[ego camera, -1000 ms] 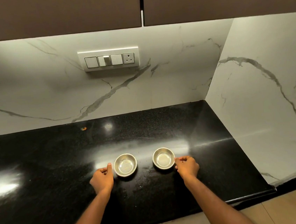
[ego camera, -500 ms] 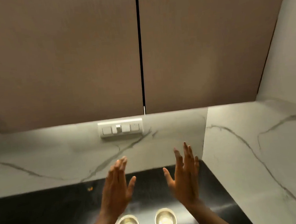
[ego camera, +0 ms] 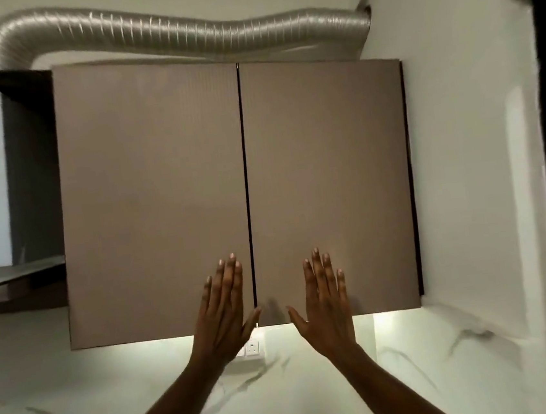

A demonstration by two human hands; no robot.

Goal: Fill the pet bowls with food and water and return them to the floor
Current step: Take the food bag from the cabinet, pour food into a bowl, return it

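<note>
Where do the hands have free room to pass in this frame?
Free: the gap between the left hand and right hand, across the cabinet doors' centre seam, and the bare wall below the cabinet. Crowded: the socket plate behind the left hand.

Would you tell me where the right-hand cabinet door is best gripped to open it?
Probably the bottom edge of the right door, near the centre seam, hooked from below. The face shows no handle, and its lower edge overhangs the lit backsplash. The right hand, open with fingers spread, is raised just there.
</note>
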